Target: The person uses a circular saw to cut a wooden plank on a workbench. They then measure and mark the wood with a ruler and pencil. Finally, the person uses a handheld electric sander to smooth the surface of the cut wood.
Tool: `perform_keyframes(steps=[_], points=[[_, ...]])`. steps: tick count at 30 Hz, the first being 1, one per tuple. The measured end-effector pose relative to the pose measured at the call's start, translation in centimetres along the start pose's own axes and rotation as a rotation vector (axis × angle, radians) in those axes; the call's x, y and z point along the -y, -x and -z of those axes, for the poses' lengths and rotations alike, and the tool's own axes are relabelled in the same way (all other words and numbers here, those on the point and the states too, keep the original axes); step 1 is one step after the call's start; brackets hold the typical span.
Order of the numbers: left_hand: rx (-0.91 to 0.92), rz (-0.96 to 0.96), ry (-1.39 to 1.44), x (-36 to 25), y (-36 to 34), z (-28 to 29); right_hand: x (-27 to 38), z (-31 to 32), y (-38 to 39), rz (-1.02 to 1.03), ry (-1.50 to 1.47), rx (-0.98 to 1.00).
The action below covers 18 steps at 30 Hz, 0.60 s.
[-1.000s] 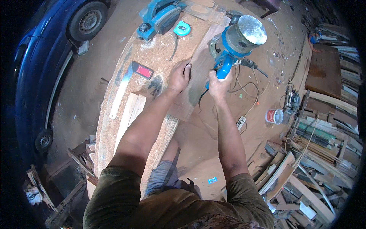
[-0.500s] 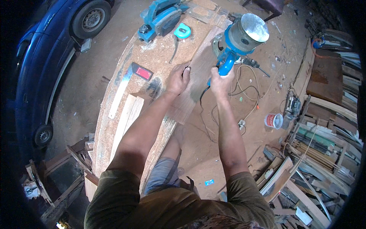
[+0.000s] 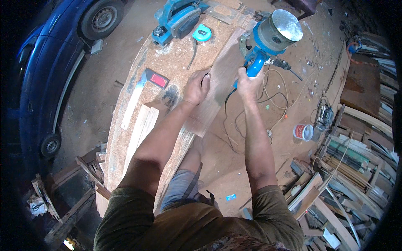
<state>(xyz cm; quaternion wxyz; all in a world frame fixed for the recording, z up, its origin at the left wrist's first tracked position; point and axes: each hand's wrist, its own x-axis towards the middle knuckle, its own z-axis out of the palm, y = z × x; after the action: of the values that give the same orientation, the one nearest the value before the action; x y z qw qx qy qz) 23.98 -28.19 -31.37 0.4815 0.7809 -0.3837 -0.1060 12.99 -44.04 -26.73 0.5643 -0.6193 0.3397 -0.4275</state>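
My right hand is closed round the blue handle of a router, a power tool with a silver cylindrical body. The router sits at the far right edge of a brown wooden board, partly overhanging it. My left hand grips the board's left edge, its fingers curled and partly hidden. The board lies along the right side of a sawdust-covered workbench. Left of my left hand lies a try square with a red-faced stock and a metal blade.
A blue electric planer and a turquoise tape measure rest at the bench's far end. Pale wood strips lie near my left forearm. Cables trail on the ground beside a white bucket. Timber is stacked at right; a blue car stands left.
My right hand and the router have moved slightly to the right. My left hand keeps its place on the board.
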Motion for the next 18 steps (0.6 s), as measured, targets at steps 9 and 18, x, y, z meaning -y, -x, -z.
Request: perform_keyframes(steps=[9, 18], points=[[-0.019, -0.042, -0.029, 0.4, -0.2, -0.2, -0.3, 0.2, -1.9, -0.027, 0.049, -0.029], [-0.002, 0.003, -0.016, 0.1, -0.1, 0.1, 1.1, -0.5, -3.9, -0.064, -0.018, -0.022]])
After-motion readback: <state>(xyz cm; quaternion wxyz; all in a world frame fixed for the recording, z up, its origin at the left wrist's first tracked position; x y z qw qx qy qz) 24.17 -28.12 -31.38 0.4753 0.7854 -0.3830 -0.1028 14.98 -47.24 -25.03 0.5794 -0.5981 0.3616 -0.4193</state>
